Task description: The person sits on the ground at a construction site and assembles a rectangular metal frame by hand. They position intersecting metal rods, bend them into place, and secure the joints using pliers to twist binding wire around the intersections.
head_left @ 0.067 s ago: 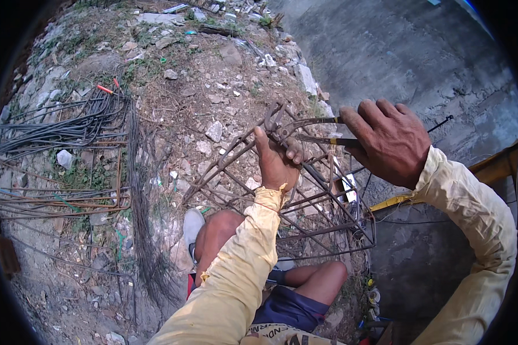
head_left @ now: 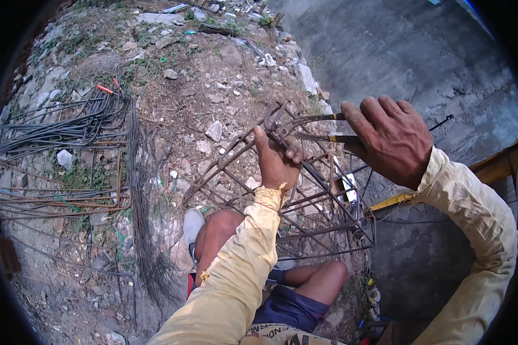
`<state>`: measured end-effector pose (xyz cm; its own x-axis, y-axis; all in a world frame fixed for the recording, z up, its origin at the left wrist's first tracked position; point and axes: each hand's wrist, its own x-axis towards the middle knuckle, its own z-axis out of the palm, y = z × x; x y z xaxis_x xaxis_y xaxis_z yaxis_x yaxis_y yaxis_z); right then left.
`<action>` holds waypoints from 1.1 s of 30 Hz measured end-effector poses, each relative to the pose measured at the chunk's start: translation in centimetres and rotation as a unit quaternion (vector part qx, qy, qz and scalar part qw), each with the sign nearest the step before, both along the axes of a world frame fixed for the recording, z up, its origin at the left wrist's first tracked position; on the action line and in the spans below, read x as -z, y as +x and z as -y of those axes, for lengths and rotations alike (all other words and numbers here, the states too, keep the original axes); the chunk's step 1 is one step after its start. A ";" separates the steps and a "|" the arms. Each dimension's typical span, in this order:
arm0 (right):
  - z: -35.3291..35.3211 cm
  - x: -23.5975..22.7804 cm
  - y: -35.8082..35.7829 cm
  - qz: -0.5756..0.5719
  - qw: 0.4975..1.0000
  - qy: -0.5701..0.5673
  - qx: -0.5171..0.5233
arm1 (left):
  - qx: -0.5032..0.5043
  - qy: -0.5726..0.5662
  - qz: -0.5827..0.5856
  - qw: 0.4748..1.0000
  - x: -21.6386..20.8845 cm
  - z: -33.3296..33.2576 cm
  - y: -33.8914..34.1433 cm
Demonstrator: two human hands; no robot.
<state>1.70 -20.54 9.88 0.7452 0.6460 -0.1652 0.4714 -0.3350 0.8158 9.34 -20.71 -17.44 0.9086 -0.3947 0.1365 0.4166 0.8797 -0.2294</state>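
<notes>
- the pincers [head_left: 319,138] lie over the far part of the rebar cage [head_left: 319,231], their long axis running roughly left to right across you.
- your left hand [head_left: 278,165] is nearer their head, just below the jaws; your right hand [head_left: 390,141] is at the handle ends.
- your right hand is wrapped around the handles, which stand apart; the jaws look parted, but you cannot tell whether they bite anything.
- your left thumb points up and the fingers curl at the pincers' head; what they close on is hidden, so how firmly they clamp cannot be told.
- the cage sits in front of you, slanting, beyond your knees; a thin wire bundle [head_left: 141,215] lies well to the left.
</notes>
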 end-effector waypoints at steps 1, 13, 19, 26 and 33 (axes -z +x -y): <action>-0.1 0.0 -0.2 -0.014 0.999 0.002 0.031 | -0.002 -0.001 -0.003 1.000 0.0 0.0 -0.1; 1.4 -0.8 2.1 -0.259 0.661 0.328 0.623 | 0.010 -0.051 0.064 0.997 0.7 0.2 -0.1; 2.5 1.3 2.1 -0.153 0.912 0.195 0.326 | -0.004 -0.031 0.075 0.997 0.0 -0.3 0.1; 1.9 2.3 0.8 -0.312 0.605 0.427 0.595 | 0.001 0.036 -0.020 0.999 -0.2 -0.6 -0.1; 4.0 3.3 0.1 -0.174 0.866 0.305 0.357 | 0.001 0.006 -0.006 1.000 -0.6 -0.5 -0.5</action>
<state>1.77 -24.55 6.56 0.9642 0.0881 -0.2502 0.1489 -0.9604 0.2354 8.82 -20.17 -16.84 0.9097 -0.3971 0.1214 0.4149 0.8818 -0.2242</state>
